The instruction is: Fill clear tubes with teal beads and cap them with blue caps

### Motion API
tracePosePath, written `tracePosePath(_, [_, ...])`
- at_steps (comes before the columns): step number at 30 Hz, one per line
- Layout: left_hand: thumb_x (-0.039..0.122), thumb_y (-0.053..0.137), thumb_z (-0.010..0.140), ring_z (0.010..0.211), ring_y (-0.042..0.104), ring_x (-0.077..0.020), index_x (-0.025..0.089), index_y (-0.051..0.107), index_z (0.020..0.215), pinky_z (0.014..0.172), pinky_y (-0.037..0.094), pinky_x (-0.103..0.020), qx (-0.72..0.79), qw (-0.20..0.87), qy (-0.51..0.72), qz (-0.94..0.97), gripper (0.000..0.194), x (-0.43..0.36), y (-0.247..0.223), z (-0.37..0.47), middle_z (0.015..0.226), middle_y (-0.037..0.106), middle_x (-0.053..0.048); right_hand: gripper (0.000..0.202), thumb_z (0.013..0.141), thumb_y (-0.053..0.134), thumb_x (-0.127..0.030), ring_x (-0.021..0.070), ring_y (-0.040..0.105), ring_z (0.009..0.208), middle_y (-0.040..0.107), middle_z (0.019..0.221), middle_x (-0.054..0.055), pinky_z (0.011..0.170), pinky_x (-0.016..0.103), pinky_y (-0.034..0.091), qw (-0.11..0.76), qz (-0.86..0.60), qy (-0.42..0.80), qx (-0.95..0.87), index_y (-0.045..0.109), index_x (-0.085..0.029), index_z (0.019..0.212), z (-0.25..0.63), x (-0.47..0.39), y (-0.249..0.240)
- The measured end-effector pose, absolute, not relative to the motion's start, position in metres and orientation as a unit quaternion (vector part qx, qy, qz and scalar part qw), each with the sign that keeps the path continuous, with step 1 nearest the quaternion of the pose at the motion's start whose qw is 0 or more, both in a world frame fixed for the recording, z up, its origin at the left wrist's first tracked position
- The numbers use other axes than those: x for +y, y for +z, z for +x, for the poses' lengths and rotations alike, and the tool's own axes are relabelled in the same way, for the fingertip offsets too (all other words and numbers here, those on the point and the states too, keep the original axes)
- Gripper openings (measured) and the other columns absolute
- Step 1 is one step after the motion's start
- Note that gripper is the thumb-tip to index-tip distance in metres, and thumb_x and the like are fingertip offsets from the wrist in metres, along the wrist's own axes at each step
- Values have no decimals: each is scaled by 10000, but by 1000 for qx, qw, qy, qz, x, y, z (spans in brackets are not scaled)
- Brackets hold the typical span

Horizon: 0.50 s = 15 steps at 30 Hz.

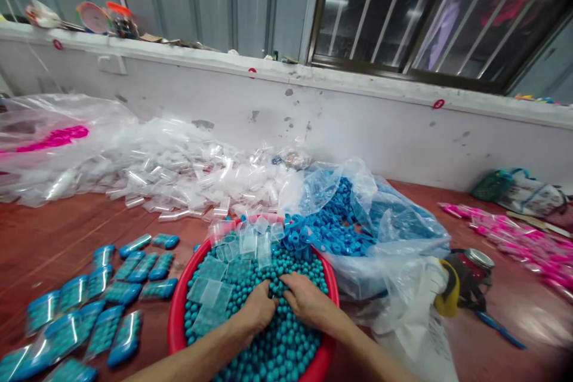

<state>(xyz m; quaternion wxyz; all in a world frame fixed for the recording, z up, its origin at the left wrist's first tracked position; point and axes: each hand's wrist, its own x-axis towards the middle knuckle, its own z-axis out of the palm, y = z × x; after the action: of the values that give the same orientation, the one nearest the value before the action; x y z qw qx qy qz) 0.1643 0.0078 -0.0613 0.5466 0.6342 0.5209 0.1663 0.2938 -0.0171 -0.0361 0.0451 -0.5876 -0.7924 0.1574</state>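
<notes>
A red basin [175,316] full of small round turquoise beads [268,349] stands right in front of me. Both my hands are down among the beads near its middle. My left hand [261,308] is curled closed at the bead surface; whatever its fingertips hold, if anything, is hidden. Just to its right, my right hand [305,299] touches the beads with bent fingers spread apart. Clear plastic sleeves [212,295] lie on the beads at the basin's left and back. Blue plastic caps [298,236] are heaped at its back right rim.
Turquoise-filled clear packs with blue ends [123,292] lie on the red table to the left. A heap of clear sleeves [179,161] lies behind. At right are an open bag of blue caps [394,227], a metal-lidded jar [478,259], a blue pen-like stick [500,329] and pink pieces [510,236].
</notes>
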Motion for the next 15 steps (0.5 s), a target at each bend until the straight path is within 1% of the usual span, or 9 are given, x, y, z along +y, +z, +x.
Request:
tracePosePath(3, [187, 451, 689, 794, 590, -177, 130, 504, 965, 735, 442, -271, 508, 601, 197, 585, 286, 7, -65, 160, 847, 648, -48, 324, 838, 382, -176, 164, 573, 807, 574, 980, 48, 658, 238, 406, 61, -590, 128, -795, 495, -232, 1137, 295, -19, -24])
tracePosePath(5, [203, 506, 640, 716, 585, -165, 146, 530, 907, 680, 439, -268, 501, 647, 234, 525, 274, 7, -66, 158, 738, 642, -10, 336, 861, 353, -185, 176, 565, 784, 563, 1007, 52, 615, 258, 390, 76, -626, 46, -775, 467, -256, 1169, 300, -13, -13])
tracePosePath(7, [200, 575, 562, 625, 554, -154, 151, 558, 782, 608, 409, -259, 501, 676, 269, 468, 226, 7, -67, 157, 606, 600, 23, 316, 865, 367, -196, 220, 536, 852, 562, 1011, 84, 653, 298, 379, 94, -671, -63, -733, 473, -212, 1163, 308, 0, -5])
tracePosePath(9, [202, 616, 505, 535, 499, -131, 151, 560, 680, 549, 360, -249, 508, 680, 283, 447, 191, 7, -67, 157, 512, 542, 47, 262, 846, 419, -198, 260, 506, 885, 572, 963, 122, 699, 346, 364, 93, -702, -132, -693, 524, -148, 1081, 317, 15, -2])
tracePosePath(11, [213, 632, 480, 508, 468, -114, 149, 563, 656, 541, 336, -244, 509, 681, 287, 442, 199, 6, -65, 156, 490, 522, 55, 176, 835, 429, -162, 265, 501, 858, 582, 882, 128, 709, 366, 350, 82, -710, -147, -683, 575, -137, 929, 324, 25, -4])
tracePosePath(12, [221, 633, 478, 516, 471, -113, 147, 569, 665, 551, 338, -244, 505, 686, 289, 438, 211, 4, -63, 154, 500, 529, 53, 167, 835, 418, -140, 262, 500, 848, 582, 854, 124, 715, 370, 344, 78, -709, -145, -685, 580, -141, 872, 326, 27, -6])
tracePosePath(13, [229, 634, 479, 531, 479, -114, 144, 574, 675, 564, 345, -245, 500, 691, 292, 433, 222, 3, -61, 152, 514, 540, 49, 174, 836, 405, -122, 260, 496, 851, 581, 848, 122, 729, 373, 336, 78, -706, -144, -689, 578, -145, 844, 327, 27, -9])
tracePosePath(15, [246, 639, 489, 560, 495, -118, 141, 576, 693, 586, 360, -246, 487, 702, 294, 429, 238, -2, -55, 147, 548, 562, 38, 178, 833, 393, -100, 254, 488, 867, 577, 870, 122, 758, 371, 324, 87, -690, -147, -703, 566, -143, 847, 327, 21, -13])
